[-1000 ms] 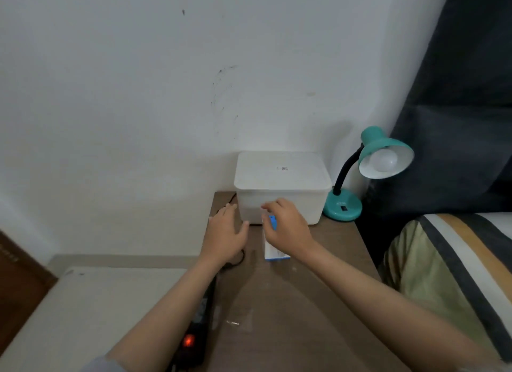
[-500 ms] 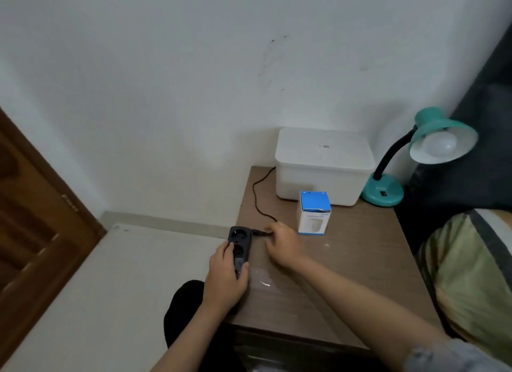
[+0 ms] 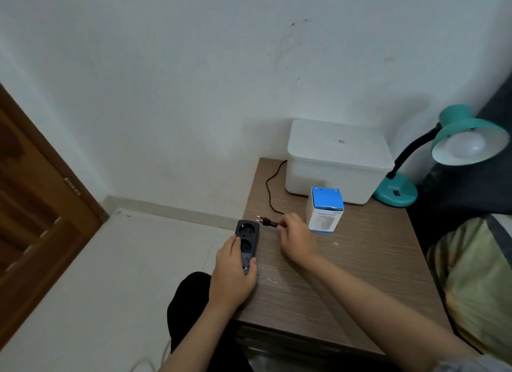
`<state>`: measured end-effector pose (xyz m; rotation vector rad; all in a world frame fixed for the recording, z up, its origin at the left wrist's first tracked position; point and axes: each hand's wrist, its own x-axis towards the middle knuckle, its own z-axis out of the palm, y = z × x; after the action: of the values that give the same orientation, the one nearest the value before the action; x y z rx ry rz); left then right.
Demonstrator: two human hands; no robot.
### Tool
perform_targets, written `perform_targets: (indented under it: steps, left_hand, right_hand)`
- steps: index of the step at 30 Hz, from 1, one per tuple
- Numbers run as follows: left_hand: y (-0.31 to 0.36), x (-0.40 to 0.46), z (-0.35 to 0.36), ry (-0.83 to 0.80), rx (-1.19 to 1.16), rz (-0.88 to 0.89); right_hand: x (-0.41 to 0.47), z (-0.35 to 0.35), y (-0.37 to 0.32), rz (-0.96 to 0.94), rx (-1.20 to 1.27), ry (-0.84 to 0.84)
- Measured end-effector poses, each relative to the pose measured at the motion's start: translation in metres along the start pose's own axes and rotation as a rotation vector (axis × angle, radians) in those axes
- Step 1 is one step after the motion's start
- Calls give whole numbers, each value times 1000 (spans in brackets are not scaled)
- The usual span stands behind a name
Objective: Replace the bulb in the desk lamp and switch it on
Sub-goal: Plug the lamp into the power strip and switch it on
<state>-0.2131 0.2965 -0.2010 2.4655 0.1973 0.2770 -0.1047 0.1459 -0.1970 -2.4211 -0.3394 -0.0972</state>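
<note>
A teal desk lamp [image 3: 465, 138] with a white bulb [image 3: 468, 146] in its shade stands at the far right of the wooden bedside table [image 3: 360, 260]. Its black cord [image 3: 270, 190] runs across the table to a two-pin plug [image 3: 264, 221]. My right hand [image 3: 296, 237] pinches the plug, its pins pointing left, just clear of the black power strip [image 3: 247, 240]. My left hand [image 3: 234, 274] grips the strip at the table's left edge. A blue and white bulb box [image 3: 325, 210] stands upright behind my right hand.
A white lidded plastic box [image 3: 339, 161] sits against the wall beside the lamp. A wooden door [image 3: 36, 213] is on the left. A bed with a striped cover [image 3: 471, 274] borders the table's right side. My dark-clad knee [image 3: 191, 302] is below the table's edge.
The view swung left and pulled back. My hands left the bulb box, which now stands upright. My left hand took the power strip and my right pulled the plug out of it.
</note>
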Motion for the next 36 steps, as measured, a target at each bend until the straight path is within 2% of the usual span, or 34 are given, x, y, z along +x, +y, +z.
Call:
perform_targets:
  steps: [7,24,27,31,34,36]
  left_hand:
    - [-1,-1,1,13,-6,-2]
    - [-2,0,2,25,-23,8]
    - [-2,0,2,28,-31,5]
    - [-3,0,1,29,-33,13]
    - [-2,0,1,29,-34,2]
    - [-2,0,1,34,-35,1]
  right_hand:
    - [0,-15,-18,-149,113,-19]
    - [30,-10,-55,-283,-29,-257]
    - [30,-1,-60,-220,131,-173]
    - [20,13,-64,26,397,-15]
    - [14,21,-64,188,489,39]
    - [12,24,-64,230,522,50]
